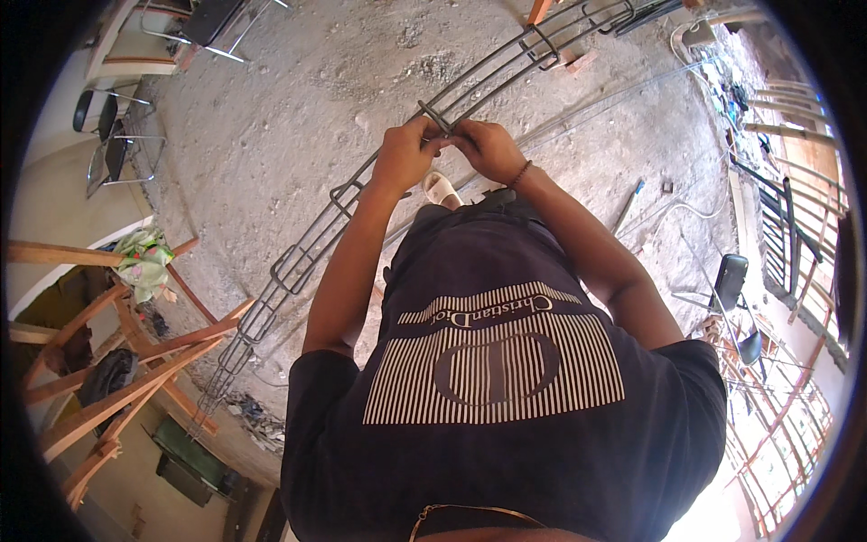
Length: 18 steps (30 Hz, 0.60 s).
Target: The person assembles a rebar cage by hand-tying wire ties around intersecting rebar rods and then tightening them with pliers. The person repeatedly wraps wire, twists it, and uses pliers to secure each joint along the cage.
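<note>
A long steel rebar cage (293, 269), thin rods with rectangular stirrups around them, runs diagonally from the lower left to the upper right. Both my hands meet on it at one stirrup (436, 118). My left hand (404, 155) is closed, its fingers bent around the rods just below that stirrup. From the other side my right hand (492, 152), with a dark beaded bracelet (520, 174) on the wrist, is closed with thumb and fingers pressed against the stirrup's near corner. Any thin wire between my fingertips is too small or hidden to make out.
My sandalled foot (441, 188) stands on rough, dusty concrete (298, 99). Wooden beams (135, 406) and a patterned cloth (144, 262) are at left. Black folding chairs (113, 149) stand upper left, another chair (730, 282) at right. A long thin tool (629, 208) lies on the floor.
</note>
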### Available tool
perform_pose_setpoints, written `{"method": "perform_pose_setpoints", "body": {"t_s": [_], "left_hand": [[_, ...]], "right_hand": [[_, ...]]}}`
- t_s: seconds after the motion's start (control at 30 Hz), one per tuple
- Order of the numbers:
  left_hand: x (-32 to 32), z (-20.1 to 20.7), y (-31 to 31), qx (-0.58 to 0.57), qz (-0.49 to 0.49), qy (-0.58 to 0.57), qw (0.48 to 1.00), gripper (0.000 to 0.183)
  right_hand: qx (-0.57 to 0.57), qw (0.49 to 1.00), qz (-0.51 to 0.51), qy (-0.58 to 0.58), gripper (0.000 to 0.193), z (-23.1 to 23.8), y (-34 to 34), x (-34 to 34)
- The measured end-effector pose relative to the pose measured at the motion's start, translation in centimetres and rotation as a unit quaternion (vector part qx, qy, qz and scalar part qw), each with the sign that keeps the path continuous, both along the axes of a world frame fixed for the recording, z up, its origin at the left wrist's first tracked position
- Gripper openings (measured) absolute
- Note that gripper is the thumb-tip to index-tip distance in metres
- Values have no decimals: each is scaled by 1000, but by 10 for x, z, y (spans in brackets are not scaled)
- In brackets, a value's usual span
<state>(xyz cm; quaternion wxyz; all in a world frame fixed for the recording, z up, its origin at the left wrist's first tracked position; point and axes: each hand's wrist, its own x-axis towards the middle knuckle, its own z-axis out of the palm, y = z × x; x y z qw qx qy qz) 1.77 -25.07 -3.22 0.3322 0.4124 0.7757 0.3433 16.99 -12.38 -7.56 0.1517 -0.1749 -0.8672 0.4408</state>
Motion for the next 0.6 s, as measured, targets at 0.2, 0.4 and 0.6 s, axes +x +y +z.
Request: {"method": "perform_pose_setpoints", "body": {"t_s": [0.2,0.4,0.6], "left_hand": [[-7,-2,4,-2,-67,81,994,23],[9,-9,4,49,-36,173,983,22],[16,-10,6,-9,-14,212,977,23]], "right_hand": [[-19,998,50,-21,18,13,13,0],[-15,996,51,-77,20,24,17,-7],[57,992,75,-78,21,28,17,-12]]}}
